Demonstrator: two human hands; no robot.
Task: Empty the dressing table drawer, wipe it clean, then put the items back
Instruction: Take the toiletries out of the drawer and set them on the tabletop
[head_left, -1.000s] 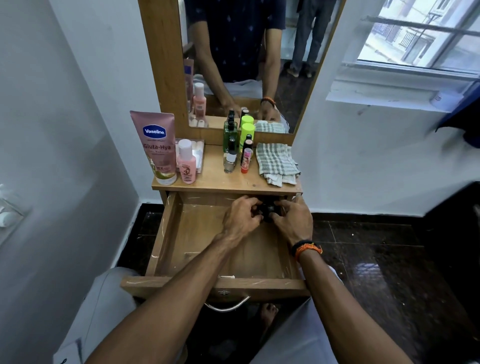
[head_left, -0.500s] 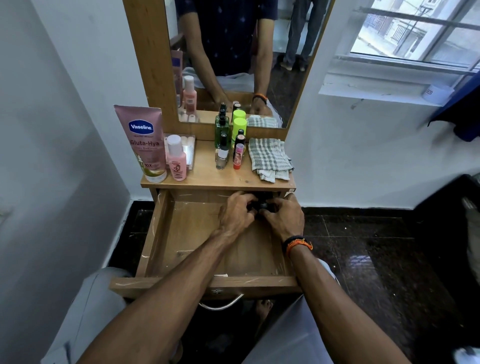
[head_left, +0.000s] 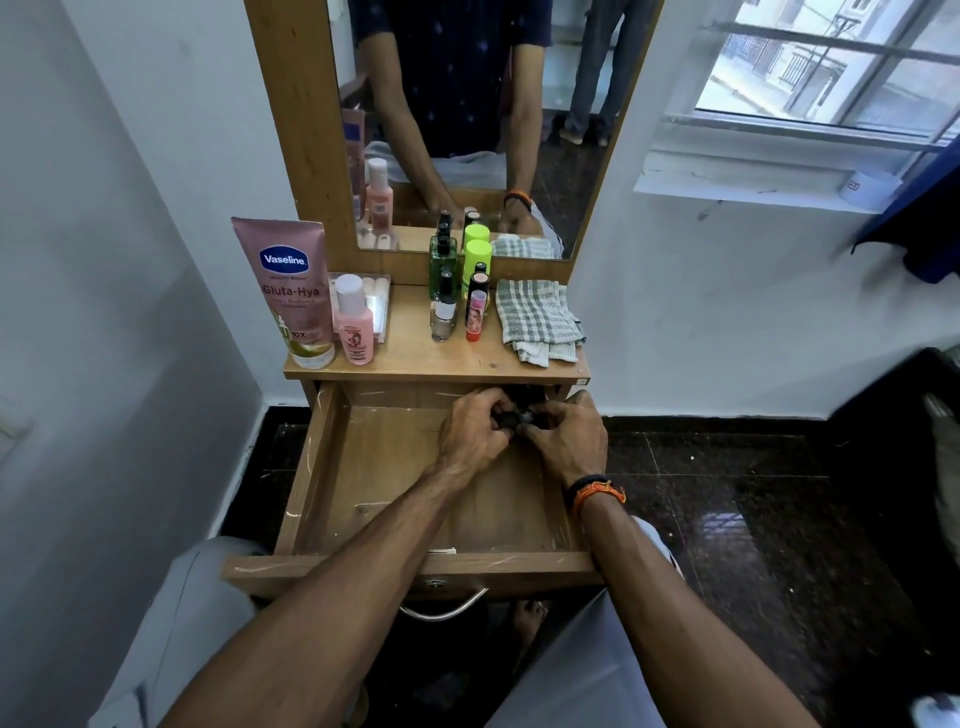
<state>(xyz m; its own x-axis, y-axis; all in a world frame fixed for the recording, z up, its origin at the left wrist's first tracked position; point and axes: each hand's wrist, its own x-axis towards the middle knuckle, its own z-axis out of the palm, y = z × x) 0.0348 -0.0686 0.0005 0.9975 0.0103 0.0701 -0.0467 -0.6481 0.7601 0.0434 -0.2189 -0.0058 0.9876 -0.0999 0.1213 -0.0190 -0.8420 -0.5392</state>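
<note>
The wooden drawer (head_left: 332, 499) of the dressing table is pulled out, its floor bare apart from my hands. At its back right corner my left hand (head_left: 475, 434) and my right hand (head_left: 566, 441) meet and both grip a small black object (head_left: 519, 417), mostly hidden by my fingers. On the tabletop (head_left: 410, 358) stand a pink Vaseline tube (head_left: 288, 291), a small pink bottle (head_left: 354, 325), a green bottle (head_left: 441, 265), a lime-capped bottle (head_left: 477, 257), a clear vial (head_left: 444, 314), a lip balm stick (head_left: 475, 317) and a folded checked cloth (head_left: 537, 319).
A mirror (head_left: 467, 119) rises behind the tabletop. A clear plastic box (head_left: 376, 301) sits behind the pink bottle. White walls close in on the left and right, with a window (head_left: 831, 67) upper right. Dark tiled floor (head_left: 727, 493) lies to the right. The drawer's metal handle (head_left: 447, 610) faces me.
Both hands stay at the drawer's back right corner on the black object, fingers shifting slightly. The camera has moved a little, so the table sits lower-left in view.
</note>
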